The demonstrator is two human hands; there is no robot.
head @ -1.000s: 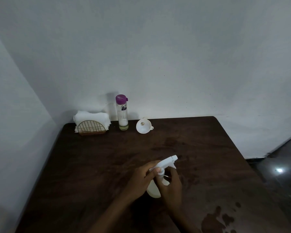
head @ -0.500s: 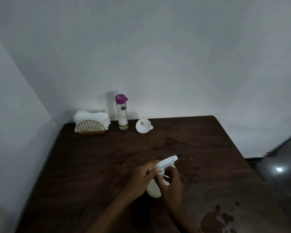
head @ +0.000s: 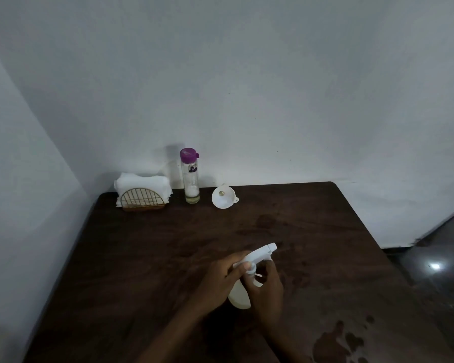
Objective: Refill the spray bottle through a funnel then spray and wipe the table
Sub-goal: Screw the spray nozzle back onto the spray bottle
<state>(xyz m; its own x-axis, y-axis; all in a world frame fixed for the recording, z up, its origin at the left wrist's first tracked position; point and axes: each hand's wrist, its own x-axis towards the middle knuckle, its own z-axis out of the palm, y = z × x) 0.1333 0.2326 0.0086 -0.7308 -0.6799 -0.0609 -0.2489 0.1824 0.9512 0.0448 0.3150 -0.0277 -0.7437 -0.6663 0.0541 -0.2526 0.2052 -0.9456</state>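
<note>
Left hand (head: 218, 279), head view: fingers closed around the white trigger head of the spray bottle (head: 243, 286). Right hand (head: 269, 289) clamped on the bottle's neck and body, near the middle of the dark bench (head: 147, 258). Along the far edge, well apart from the hands: white funnel (head: 223, 197), purple-capped clear bottle (head: 190, 176), napkins in a wire holder (head: 142, 191). Wet patch (head: 336, 344) at near right.
</note>
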